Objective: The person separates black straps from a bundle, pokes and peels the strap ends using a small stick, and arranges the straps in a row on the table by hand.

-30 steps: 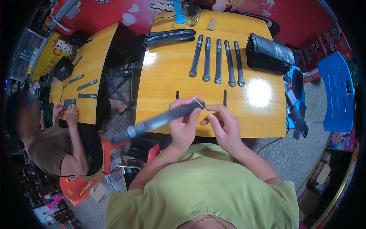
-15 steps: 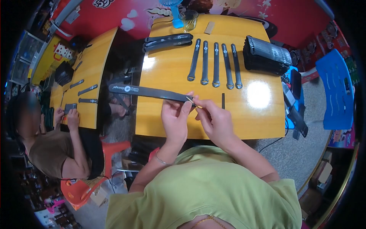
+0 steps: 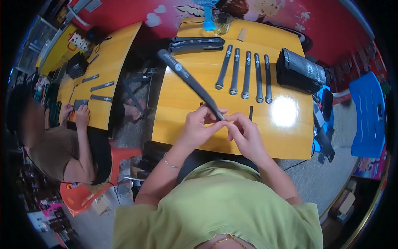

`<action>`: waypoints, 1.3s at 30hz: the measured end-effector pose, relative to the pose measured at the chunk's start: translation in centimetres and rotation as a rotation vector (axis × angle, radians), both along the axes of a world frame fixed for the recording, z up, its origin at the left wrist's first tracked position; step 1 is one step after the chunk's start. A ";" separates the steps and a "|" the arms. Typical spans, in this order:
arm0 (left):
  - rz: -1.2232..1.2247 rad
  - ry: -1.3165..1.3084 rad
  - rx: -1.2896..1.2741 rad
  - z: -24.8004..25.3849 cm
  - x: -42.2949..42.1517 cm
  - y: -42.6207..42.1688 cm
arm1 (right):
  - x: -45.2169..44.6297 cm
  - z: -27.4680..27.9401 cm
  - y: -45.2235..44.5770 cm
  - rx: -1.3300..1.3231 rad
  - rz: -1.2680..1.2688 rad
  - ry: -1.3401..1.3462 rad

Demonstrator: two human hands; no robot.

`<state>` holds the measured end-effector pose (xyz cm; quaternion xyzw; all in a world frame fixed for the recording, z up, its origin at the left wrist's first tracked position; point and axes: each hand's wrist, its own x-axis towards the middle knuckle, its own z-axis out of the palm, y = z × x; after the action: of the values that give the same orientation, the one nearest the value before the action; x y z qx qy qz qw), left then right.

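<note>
A dark grey storage strap (image 3: 188,79) with white lettering rises up and to the left from my hands, above the near part of the table. My left hand (image 3: 200,126) is closed around its lower end. My right hand (image 3: 247,139) pinches at the same end, its fingertips meeting those of the left; what exactly lies between them is hidden. Beyond my hands, several similar straps (image 3: 245,79) with metal-looking loops lie side by side. A short black strip (image 3: 251,113) lies just past my right hand.
Stacked straps (image 3: 197,43) lie at the back left, a bulky strap bundle (image 3: 300,70) at the right. A blue fan (image 3: 208,20), glass cup (image 3: 222,23) and brown card piece (image 3: 241,34) stand or lie behind. At the left, another person (image 3: 62,155) works at a second table (image 3: 118,54).
The strap has swung from nearly level to steeply tilted, its free end going up and right. Both hands have moved slightly down and to the right. My view has shifted a little.
</note>
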<state>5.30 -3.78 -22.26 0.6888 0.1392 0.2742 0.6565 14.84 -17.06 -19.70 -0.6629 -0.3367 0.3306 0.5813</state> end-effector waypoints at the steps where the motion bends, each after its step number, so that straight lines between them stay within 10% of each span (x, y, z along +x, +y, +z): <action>1: 0.058 -0.005 0.004 -0.3 0.3 -0.4 | 0.0 -0.1 0.1 -0.018 -0.008 -0.057; 15: -0.174 0.196 0.208 0.1 -1.5 0.0 | 1.9 0.1 -0.7 -0.097 0.194 -0.165; 22: 0.097 0.141 0.398 0.3 -0.5 -1.0 | 0.0 -0.5 0.1 -0.038 -0.014 -0.186; 34: -0.482 0.275 0.615 2.0 -4.1 -1.2 | 4.7 1.4 -1.2 -0.102 -0.245 -0.698; 39: -0.199 0.293 0.015 0.5 -4.0 -2.5 | 3.4 4.3 -1.9 -0.007 -0.001 -0.916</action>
<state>1.33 -6.26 -21.71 0.7367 0.1625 0.1054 0.6478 18.29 -18.96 -15.37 -0.7431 -0.5574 0.0045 0.3704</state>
